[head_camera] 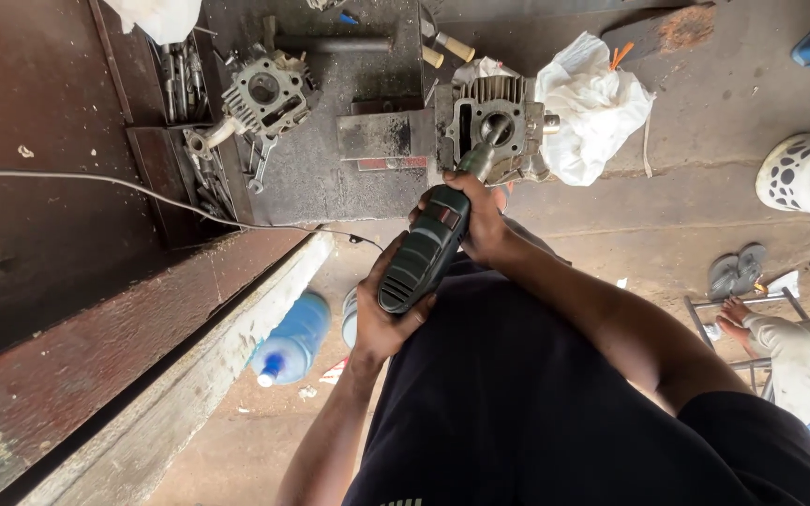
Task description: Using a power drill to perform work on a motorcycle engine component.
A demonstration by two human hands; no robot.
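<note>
Grey finned cylinder head lies near the workbench's left edge among wrenches. Left hand wraps the butt of a dark green power tool; right hand grips its front. Its tip enters the engine cylinder at the bench's right edge, beside a white bag.

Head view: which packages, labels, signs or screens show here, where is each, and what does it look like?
Blue plastic bottle: lying on the ground beside the concrete ledge, white cap.
White plastic bag: crumpled, right of the engine cylinder that the power tool points into.
Second white bag: top edge, partly cut off.
Red and white strip: on the dark bench edge, markings too small to tell.
No screens or signs.
</note>
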